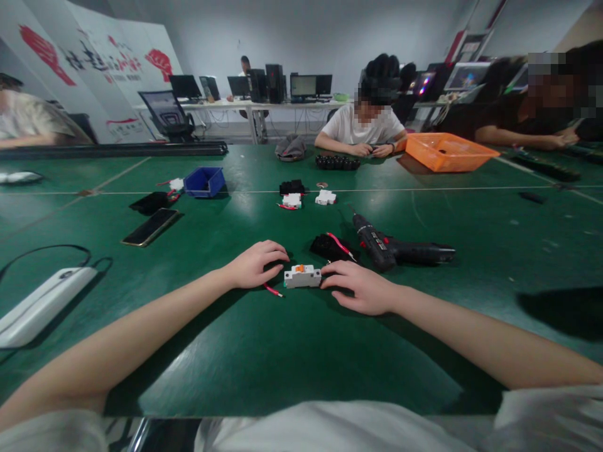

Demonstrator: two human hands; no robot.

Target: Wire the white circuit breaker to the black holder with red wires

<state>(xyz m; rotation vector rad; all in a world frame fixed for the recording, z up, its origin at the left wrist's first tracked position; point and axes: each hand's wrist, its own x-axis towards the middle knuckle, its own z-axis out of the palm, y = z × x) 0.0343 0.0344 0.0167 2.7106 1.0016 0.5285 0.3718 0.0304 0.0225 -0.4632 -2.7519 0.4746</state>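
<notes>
A white circuit breaker (302, 277) with an orange toggle lies between my two hands on the green table. My left hand (254, 263) rests just left of it, fingers loosely stretched and a small gap to the breaker's end. Out from under this hand comes a short red wire (274, 290) with a bare tip. On the other side my right hand (362, 286) has its fingers apart, the fingertips at the breaker's right end; whether they press on it I cannot tell. Behind the breaker lie a black part (326, 247) and another red wire (342, 246).
A black power drill (400, 250) lies behind my right hand. Farther back are two more white breakers (292, 200), a blue bin (204, 182) and an orange basket (447, 154). A phone (151, 227) and a white power strip (44, 304) lie left. Co-workers sit around the table.
</notes>
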